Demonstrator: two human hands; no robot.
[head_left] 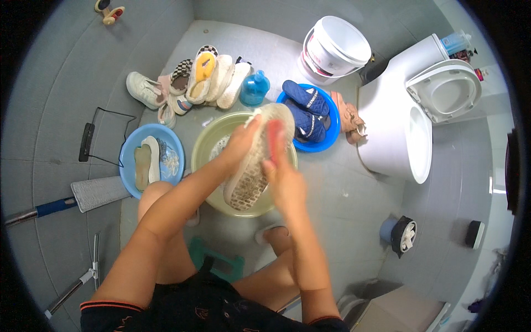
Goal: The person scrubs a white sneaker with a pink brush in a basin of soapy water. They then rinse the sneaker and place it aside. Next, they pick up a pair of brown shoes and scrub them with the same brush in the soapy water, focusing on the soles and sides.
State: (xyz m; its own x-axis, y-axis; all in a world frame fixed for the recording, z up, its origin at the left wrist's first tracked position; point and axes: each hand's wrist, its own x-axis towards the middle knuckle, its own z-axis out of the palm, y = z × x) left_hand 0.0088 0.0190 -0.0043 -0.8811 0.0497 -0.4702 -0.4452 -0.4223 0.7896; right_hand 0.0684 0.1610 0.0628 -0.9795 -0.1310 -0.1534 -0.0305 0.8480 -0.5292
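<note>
The brush is coloured red, and the off-white shoe sole is blotched with brown. The green basin is tinted pale, a slip-on shoe is patterned in black-and-white checks, and the bottle is coloured bright blue.

Light is bright; red brush blurs; edges curve; corners go black.

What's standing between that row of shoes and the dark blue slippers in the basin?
The head view shows a see-through blue bottle there, between the pale shoe at the row's right end and the bright blue basin holding the slippers.
</note>
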